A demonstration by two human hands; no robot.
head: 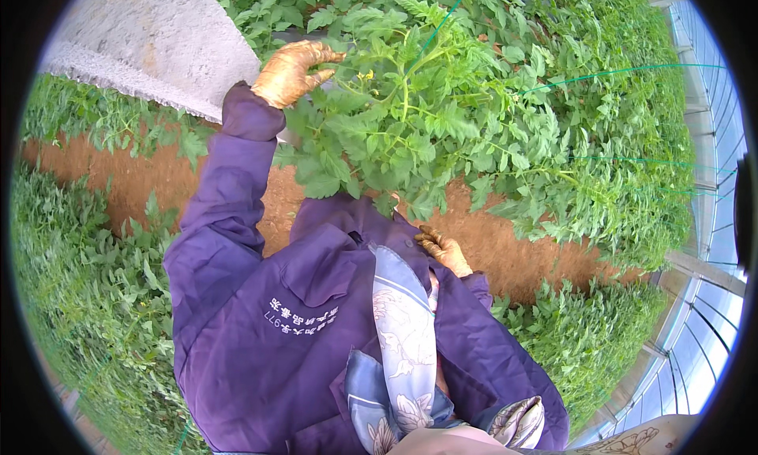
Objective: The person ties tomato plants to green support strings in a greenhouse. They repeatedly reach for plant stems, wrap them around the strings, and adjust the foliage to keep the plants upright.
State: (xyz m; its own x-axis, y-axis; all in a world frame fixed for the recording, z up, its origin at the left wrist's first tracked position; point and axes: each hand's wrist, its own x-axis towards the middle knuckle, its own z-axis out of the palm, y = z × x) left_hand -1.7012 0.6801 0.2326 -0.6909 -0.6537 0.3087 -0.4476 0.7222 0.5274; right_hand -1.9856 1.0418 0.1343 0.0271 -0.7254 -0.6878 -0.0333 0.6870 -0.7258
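Observation:
My left hand (294,73), in a thin, stained glove, reaches out beside a leafy tomato plant (408,105). Its fingers curve forward, with a gap between thumb and fingers and nothing seen in it. Just right of the fingertips are small yellow tomato flowers (365,76). Green twine (441,25) runs up from the plant's upper stem. My right hand (444,250), gloved too, is low by the front edge of my purple jacket (249,348). Its fingers are bent near a button; whether they grip the cloth or anything else is hidden.
A rough concrete post (154,46) slants in at upper left, close to my left wrist. Bare soil (521,253) forms a path between crop rows. More plants (89,277) grow behind me. Greenhouse film (704,336) on ribs curves along the right. A patterned scarf (402,336) hangs down my front.

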